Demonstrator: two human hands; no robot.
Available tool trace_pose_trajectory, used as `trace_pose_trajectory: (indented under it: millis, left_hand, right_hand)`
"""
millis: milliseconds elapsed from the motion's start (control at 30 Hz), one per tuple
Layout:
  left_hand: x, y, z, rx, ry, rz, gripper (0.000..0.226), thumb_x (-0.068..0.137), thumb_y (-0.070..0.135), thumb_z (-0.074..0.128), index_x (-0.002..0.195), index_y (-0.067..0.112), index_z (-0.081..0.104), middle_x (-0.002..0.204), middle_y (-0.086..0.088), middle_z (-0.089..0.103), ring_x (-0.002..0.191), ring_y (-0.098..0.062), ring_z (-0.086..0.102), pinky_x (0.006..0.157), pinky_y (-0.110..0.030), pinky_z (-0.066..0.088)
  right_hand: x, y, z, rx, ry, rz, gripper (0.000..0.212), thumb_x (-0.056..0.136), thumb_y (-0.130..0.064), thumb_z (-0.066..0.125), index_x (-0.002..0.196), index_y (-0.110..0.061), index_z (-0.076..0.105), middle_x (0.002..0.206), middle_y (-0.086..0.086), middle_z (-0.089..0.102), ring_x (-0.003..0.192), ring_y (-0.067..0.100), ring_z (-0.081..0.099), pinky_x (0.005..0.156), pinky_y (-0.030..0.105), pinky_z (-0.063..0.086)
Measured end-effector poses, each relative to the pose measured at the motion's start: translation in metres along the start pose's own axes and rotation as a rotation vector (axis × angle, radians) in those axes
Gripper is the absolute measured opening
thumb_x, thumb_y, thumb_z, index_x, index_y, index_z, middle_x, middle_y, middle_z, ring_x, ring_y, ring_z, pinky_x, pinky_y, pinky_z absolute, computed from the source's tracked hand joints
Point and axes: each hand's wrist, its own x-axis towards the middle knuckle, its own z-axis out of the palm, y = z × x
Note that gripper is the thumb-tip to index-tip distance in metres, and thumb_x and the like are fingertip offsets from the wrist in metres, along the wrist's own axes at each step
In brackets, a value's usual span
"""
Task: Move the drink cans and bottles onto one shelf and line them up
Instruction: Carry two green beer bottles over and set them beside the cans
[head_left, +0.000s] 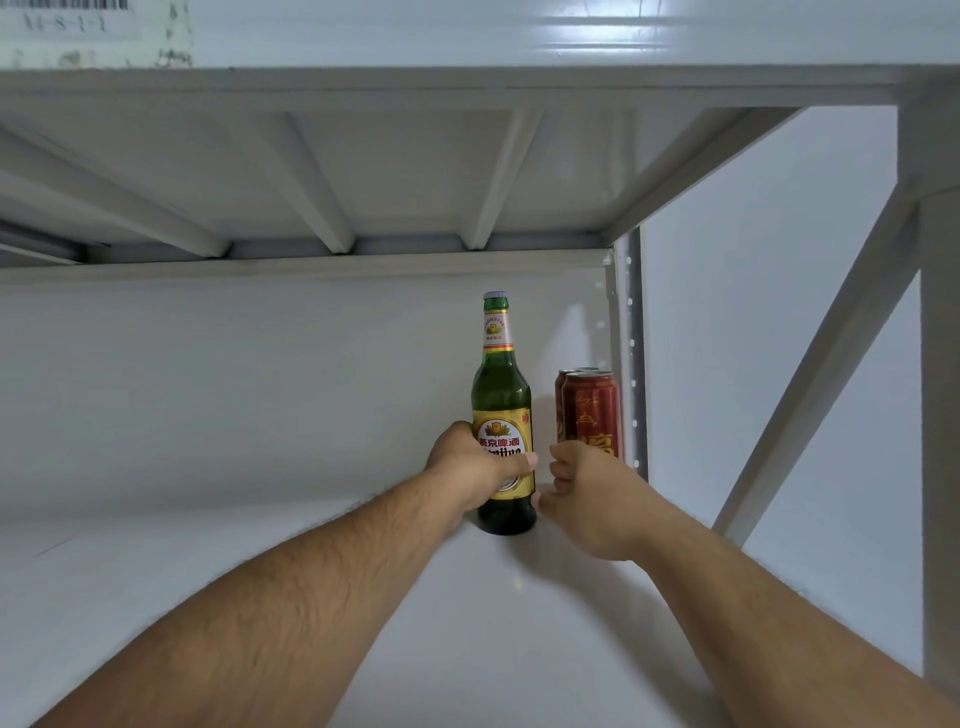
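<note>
We see a green beer bottle (503, 415) standing upright on the white shelf (208, 571), toward its right end. The left hand (470, 465) is wrapped around the bottle's gold label, thumb across the front. The right hand (587, 493) is loosely curled just beside the bottle's base, its fingertips touching or almost touching the glass; we cannot tell whether it grips anything. Behind that hand, two red cans (589, 405) stand close together near the shelf's right rear post (629, 358), one partly hidden by the other.
</note>
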Motion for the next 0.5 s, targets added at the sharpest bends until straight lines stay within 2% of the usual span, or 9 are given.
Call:
trace_pose_trajectory:
  millis: [100, 167, 233, 400, 500]
  left_hand:
    - [0.000, -0.002, 0.002, 0.019, 0.012, 0.015, 0.068, 0.073, 0.040, 0.091, 0.128, 0.018, 0.057, 0.123, -0.002, 0.068, 0.112, -0.025, 0.066, 0.097, -0.042, 0.057]
    - [-0.001, -0.002, 0.003, 0.028, 0.015, 0.023, 0.068, 0.074, 0.040, 0.090, 0.129, 0.018, 0.056, 0.124, -0.002, 0.067, 0.113, -0.025, 0.066, 0.097, -0.042, 0.057]
    - [0.000, -0.002, 0.003, 0.034, 0.023, 0.028, 0.067, 0.075, 0.039, 0.089, 0.129, 0.018, 0.056, 0.124, -0.002, 0.067, 0.114, -0.025, 0.066, 0.098, -0.042, 0.056]
    - [-0.001, -0.005, -0.004, 0.056, -0.029, 0.029, 0.073, 0.075, 0.042, 0.089, 0.134, 0.018, 0.054, 0.129, -0.001, 0.067, 0.111, -0.021, 0.065, 0.097, -0.038, 0.056]
    - [-0.009, -0.005, -0.022, 0.194, -0.070, 0.013, 0.093, 0.082, 0.043, 0.082, 0.155, 0.015, 0.033, 0.153, -0.004, 0.050, 0.129, -0.025, 0.055, 0.098, -0.033, 0.046]
  right_hand:
    - [-0.004, -0.003, -0.001, 0.013, -0.012, -0.001, 0.035, 0.092, -0.022, 0.066, 0.078, -0.032, 0.035, 0.075, -0.009, 0.043, 0.073, 0.013, 0.048, 0.062, 0.023, 0.040]
    - [-0.007, -0.006, -0.003, 0.032, -0.020, -0.004, 0.021, 0.093, -0.022, 0.066, 0.090, -0.026, 0.045, 0.078, -0.007, 0.047, 0.075, 0.013, 0.051, 0.062, 0.023, 0.041]
    - [-0.010, -0.010, -0.005, 0.043, -0.025, -0.011, 0.018, 0.093, -0.022, 0.065, 0.100, -0.021, 0.049, 0.081, -0.007, 0.050, 0.077, 0.011, 0.053, 0.062, 0.022, 0.042]
    - [-0.021, -0.020, -0.009, 0.041, -0.044, -0.001, 0.021, 0.095, -0.023, 0.064, 0.113, -0.020, 0.052, 0.095, -0.007, 0.060, 0.087, 0.011, 0.058, 0.068, 0.021, 0.046]
    - [-0.029, -0.029, -0.012, -0.011, -0.069, -0.011, 0.035, 0.098, -0.022, 0.062, 0.131, -0.016, 0.051, 0.122, 0.002, 0.063, 0.102, 0.017, 0.059, 0.078, 0.022, 0.044]
